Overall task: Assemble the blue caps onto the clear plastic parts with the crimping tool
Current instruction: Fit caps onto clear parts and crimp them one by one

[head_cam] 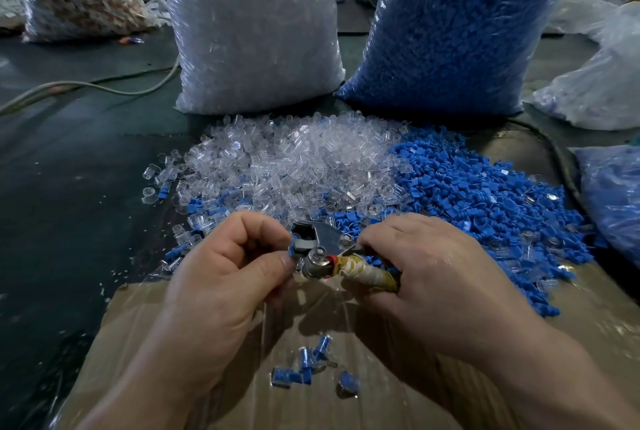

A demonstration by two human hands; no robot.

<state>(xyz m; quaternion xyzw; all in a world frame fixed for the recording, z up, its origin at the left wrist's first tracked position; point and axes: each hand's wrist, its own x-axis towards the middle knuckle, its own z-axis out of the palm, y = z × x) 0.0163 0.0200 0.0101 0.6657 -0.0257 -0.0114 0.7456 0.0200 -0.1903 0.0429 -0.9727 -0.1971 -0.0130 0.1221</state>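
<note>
Centrally, the crimping tool (322, 251) is held in the grip of the right hand (433, 273), a blue cap (294, 249) pinched by the left hand (221, 270) above bare cardboard (311, 412).

**Bare to the forearm**

Shows as two hands and two forearms only. Left hand (221, 267) bare, and the left forearm (145, 370) uncovered down to the lower edge. Right hand (440, 267) bare as well, with the right forearm (554, 360) uncovered into the lower right corner. Fingers (258, 221) thick, blunt at the tips and creased across the knuckles. Left thumbnail (284, 261) cut short and rounded. Faint wet sheen on the back of the right hand, close to the knuckles. Broad at the wrists, stretched and slightly blurred by the wide lens toward the bottom.
</note>
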